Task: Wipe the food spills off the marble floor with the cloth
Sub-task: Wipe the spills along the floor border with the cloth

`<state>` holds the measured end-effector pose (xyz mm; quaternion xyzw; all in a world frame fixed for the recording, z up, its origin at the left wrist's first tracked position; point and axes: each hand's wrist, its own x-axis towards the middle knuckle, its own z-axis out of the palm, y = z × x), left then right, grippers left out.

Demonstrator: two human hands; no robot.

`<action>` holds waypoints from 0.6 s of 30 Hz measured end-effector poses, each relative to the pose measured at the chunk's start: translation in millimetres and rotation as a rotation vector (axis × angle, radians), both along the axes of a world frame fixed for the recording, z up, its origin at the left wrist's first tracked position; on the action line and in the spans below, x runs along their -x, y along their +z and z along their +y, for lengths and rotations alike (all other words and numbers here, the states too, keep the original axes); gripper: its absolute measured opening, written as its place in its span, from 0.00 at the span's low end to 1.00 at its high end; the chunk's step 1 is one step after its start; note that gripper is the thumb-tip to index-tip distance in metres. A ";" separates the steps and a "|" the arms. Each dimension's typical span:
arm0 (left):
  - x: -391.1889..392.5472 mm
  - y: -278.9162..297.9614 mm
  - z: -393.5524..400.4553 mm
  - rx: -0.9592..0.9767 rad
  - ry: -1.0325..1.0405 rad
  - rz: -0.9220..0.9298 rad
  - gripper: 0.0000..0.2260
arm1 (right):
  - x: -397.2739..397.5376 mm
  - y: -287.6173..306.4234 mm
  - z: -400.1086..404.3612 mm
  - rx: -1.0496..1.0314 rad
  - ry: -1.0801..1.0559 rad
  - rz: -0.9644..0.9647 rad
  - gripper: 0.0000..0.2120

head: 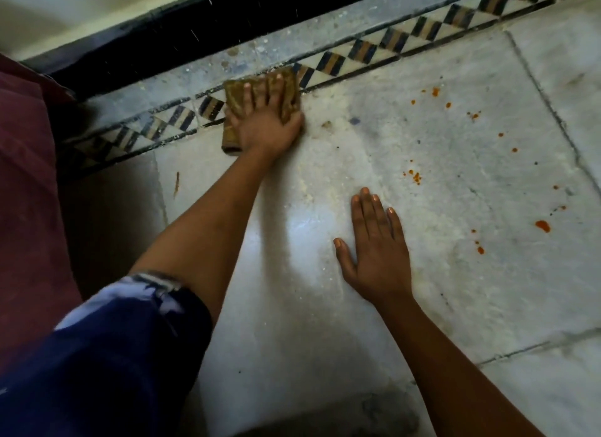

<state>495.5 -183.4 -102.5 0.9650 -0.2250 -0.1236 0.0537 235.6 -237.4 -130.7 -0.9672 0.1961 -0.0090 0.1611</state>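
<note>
A folded mustard-brown cloth lies on the pale marble floor, over the edge of the patterned border strip. My left hand presses down on it, fingers spread over the top and thumb hooked round its right edge. Flat on the floor, palm down, rests my right hand with nothing in it. To its right, orange-red food spills dot the marble: a larger blob, a small cluster and several specks near the border. Left of my forearm is a thin brown streak.
A border of dark and tan diamond tiles runs diagonally across the floor, with a black skirting and a pale wall behind it. Dark red fabric fills the left edge. My blue patterned sleeve covers the lower left.
</note>
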 end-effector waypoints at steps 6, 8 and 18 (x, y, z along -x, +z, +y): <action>72.7 -6.1 58.9 0.025 -0.395 -0.030 0.34 | -1.2 1.2 0.9 -0.013 0.004 -0.013 0.32; 65.0 -4.6 83.3 0.018 -0.300 -0.034 0.34 | -1.1 0.2 0.6 -0.013 -0.006 -0.031 0.32; 75.6 -1.8 -4.8 -0.023 -0.299 0.041 0.31 | 22.4 4.6 0.7 -0.021 -0.087 -0.058 0.30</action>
